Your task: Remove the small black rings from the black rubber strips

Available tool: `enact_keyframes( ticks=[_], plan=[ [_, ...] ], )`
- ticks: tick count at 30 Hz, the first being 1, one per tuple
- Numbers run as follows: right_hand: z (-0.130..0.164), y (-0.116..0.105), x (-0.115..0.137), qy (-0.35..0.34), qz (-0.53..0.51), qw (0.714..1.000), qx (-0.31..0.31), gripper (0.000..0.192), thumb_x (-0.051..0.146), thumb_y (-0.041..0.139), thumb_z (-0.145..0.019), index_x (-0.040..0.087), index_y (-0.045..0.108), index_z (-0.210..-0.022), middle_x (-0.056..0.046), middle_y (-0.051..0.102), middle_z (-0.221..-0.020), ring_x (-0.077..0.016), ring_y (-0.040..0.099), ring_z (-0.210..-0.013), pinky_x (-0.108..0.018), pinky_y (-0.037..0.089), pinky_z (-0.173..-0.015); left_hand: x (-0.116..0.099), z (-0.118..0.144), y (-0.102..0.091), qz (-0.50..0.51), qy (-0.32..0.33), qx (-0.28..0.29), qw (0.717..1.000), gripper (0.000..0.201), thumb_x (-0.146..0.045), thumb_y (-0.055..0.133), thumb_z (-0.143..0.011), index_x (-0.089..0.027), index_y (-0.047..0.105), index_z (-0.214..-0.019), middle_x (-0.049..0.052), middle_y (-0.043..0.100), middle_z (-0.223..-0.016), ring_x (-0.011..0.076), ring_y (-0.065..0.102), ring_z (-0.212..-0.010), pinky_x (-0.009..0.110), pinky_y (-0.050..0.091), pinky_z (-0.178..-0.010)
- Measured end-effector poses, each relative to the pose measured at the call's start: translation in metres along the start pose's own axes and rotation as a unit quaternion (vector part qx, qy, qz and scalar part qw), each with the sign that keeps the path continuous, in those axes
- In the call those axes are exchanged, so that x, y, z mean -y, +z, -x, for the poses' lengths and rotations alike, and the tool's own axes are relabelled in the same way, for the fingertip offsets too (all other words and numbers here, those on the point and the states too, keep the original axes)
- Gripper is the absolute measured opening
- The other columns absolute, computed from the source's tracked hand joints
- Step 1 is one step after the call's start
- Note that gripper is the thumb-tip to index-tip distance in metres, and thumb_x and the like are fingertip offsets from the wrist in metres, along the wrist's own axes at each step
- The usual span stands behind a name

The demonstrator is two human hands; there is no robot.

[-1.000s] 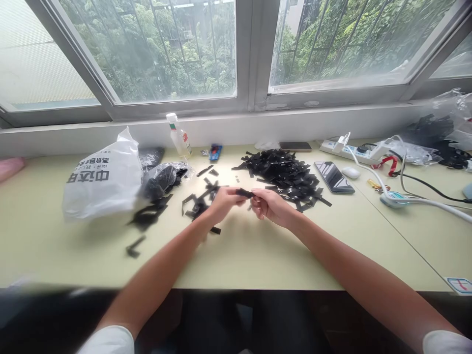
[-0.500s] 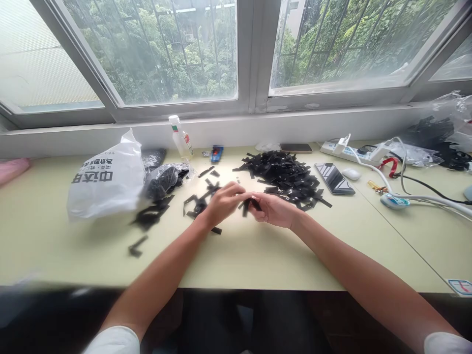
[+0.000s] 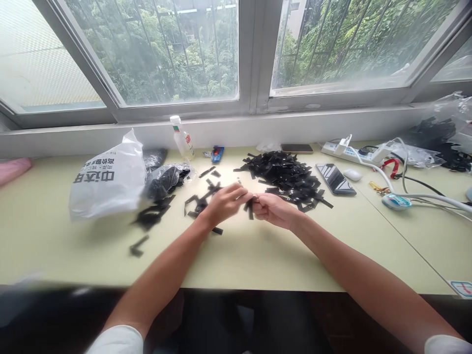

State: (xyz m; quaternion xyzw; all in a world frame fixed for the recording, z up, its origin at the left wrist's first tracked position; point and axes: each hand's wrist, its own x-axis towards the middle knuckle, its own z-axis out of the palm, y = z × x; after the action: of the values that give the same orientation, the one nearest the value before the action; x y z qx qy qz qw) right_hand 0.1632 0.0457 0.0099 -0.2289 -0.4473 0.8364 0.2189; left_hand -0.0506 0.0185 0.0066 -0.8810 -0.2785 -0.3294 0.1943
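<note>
Both forearms come up from the bottom corners of the frame and meet just above the middle. The left hand (image 3: 223, 202) and right hand (image 3: 273, 209) are touching fingertip to fingertip, both closed in a pinch on one small black strip (image 3: 250, 207), which hangs down between them, held just off the table (image 3: 258, 255). Can't make out how the strip is folded, it's too small.

Left of the left hand, a few loose strips (image 3: 197, 201) are scattered about, with one stray piece (image 3: 138, 246) lying well apart toward lower left. Right behind the hands, a bit to the right of center, sits the big pile (image 3: 285, 178) of the same black strips.

At mid left there's a white bag (image 3: 106, 179) with dark print, lying slumped, and a clear bag (image 3: 164, 179) of black stuff just beside it, spilling strips onto the table. A small bottle (image 3: 182, 137) leans against the wall behind those.

Right of the pile a phone (image 3: 335, 178) lies flat, with a white mouse (image 3: 353, 174) next to it. Another phone (image 3: 297, 148) is by the wall, and a power strip (image 3: 350, 152) with cables trails off to the right edge. Far right, another plastic bag (image 3: 450, 130) with dark contents. Windows (image 3: 165, 54) fill the top, all green trees outside.
</note>
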Motion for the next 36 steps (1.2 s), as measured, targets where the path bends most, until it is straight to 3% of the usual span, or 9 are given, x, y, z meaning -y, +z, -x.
enact_keyframes(
  ticks=[2, 6, 9, 11, 14, 17, 20, 28, 36],
  plan=[
    [-0.002, 0.000, -0.002, -0.018, 0.021, 0.999, -0.028, 0.019, 0.022, 0.061, -0.083, 0.019, 0.046, -0.072, 0.005, 0.031, -0.066, -0.0094, 0.022, -0.056, -0.026, 0.018, -0.052, 0.000, 0.000, 0.001, -0.005, -0.002, 0.023, 1.000, 0.035, -0.003, 0.038, -0.097, -0.020, 0.060, -0.118, 0.007, 0.065, -0.093, 0.0192, 0.061, -0.093, 0.034, 0.057, -0.078],
    [-0.005, -0.005, -0.003, -0.046, 0.075, 0.993, -0.080, 0.014, 0.023, 0.060, -0.079, 0.018, 0.049, -0.071, 0.000, 0.043, -0.071, -0.0102, 0.029, -0.059, -0.027, 0.021, -0.052, 0.004, 0.003, 0.004, 0.007, -0.029, 0.066, 0.997, 0.033, -0.004, 0.036, -0.098, -0.018, 0.063, -0.113, 0.008, 0.064, -0.091, 0.0190, 0.059, -0.090, 0.032, 0.056, -0.073],
    [-0.008, -0.010, -0.004, -0.059, 0.157, 0.975, -0.144, 0.016, 0.027, 0.059, -0.079, 0.020, 0.049, -0.070, 0.002, 0.042, -0.067, -0.0105, 0.030, -0.056, -0.028, 0.020, -0.052, 0.010, 0.008, 0.006, 0.038, -0.064, 0.086, 0.994, 0.032, -0.007, 0.037, -0.099, -0.017, 0.066, -0.107, 0.008, 0.064, -0.086, 0.0186, 0.058, -0.085, 0.030, 0.054, -0.070],
    [-0.008, -0.012, -0.005, -0.078, 0.244, 0.947, -0.192, 0.016, 0.033, 0.058, -0.082, 0.021, 0.051, -0.074, 0.003, 0.042, -0.064, -0.0113, 0.032, -0.055, -0.028, 0.023, -0.052, 0.014, 0.011, 0.008, 0.064, -0.090, 0.091, 0.990, 0.031, -0.010, 0.039, -0.100, -0.016, 0.068, -0.103, 0.009, 0.065, -0.087, 0.0189, 0.059, -0.086, 0.031, 0.053, -0.072],
    [-0.008, -0.013, -0.008, -0.123, 0.383, 0.885, -0.234, 0.016, 0.037, 0.056, -0.086, 0.021, 0.058, -0.083, 0.000, 0.054, -0.073, -0.0148, 0.043, -0.063, -0.030, 0.033, -0.059, 0.019, 0.017, 0.009, 0.104, -0.141, 0.087, 0.981, 0.027, -0.015, 0.043, -0.100, -0.017, 0.070, -0.102, 0.009, 0.067, -0.090, 0.0195, 0.060, -0.089, 0.032, 0.053, -0.076],
    [-0.009, -0.013, -0.012, -0.176, 0.467, 0.833, -0.239, 0.015, 0.033, 0.054, -0.088, 0.021, 0.062, -0.087, -0.004, 0.062, -0.086, -0.0187, 0.052, -0.076, -0.033, 0.039, -0.070, 0.024, 0.022, 0.010, 0.138, -0.196, 0.079, 0.968, 0.022, -0.019, 0.051, -0.098, -0.018, 0.073, -0.101, 0.009, 0.068, -0.092, 0.0197, 0.063, -0.088, 0.034, 0.053, -0.080],
    [-0.010, -0.014, -0.015, -0.216, 0.498, 0.807, -0.234, 0.015, 0.028, 0.054, -0.087, 0.021, 0.065, -0.094, -0.007, 0.064, -0.097, -0.0201, 0.054, -0.081, -0.034, 0.042, -0.075, 0.027, 0.026, 0.011, 0.161, -0.237, 0.077, 0.955, 0.018, -0.021, 0.057, -0.095, -0.019, 0.075, -0.098, 0.008, 0.069, -0.092, 0.0192, 0.064, -0.085, 0.033, 0.053, -0.080],
    [-0.010, -0.016, -0.014, -0.238, 0.497, 0.804, -0.223, 0.015, 0.025, 0.054, -0.088, 0.022, 0.067, -0.093, -0.006, 0.066, -0.095, -0.0193, 0.057, -0.078, -0.033, 0.043, -0.071, 0.030, 0.024, 0.008, 0.192, -0.259, 0.060, 0.945, 0.017, -0.023, 0.060, -0.093, -0.018, 0.076, -0.098, 0.008, 0.071, -0.093, 0.0181, 0.066, -0.085, 0.031, 0.053, -0.080],
    [-0.007, -0.015, -0.009, -0.201, 0.431, 0.844, -0.248, 0.015, 0.030, 0.057, -0.087, 0.022, 0.070, -0.089, -0.003, 0.071, -0.091, -0.0195, 0.062, -0.081, -0.033, 0.045, -0.075, 0.028, 0.022, 0.005, 0.215, -0.278, 0.057, 0.935, 0.017, -0.026, 0.062, -0.092, -0.019, 0.076, -0.096, 0.007, 0.074, -0.093, 0.0172, 0.068, -0.082, 0.030, 0.054, -0.078]
  ],
)
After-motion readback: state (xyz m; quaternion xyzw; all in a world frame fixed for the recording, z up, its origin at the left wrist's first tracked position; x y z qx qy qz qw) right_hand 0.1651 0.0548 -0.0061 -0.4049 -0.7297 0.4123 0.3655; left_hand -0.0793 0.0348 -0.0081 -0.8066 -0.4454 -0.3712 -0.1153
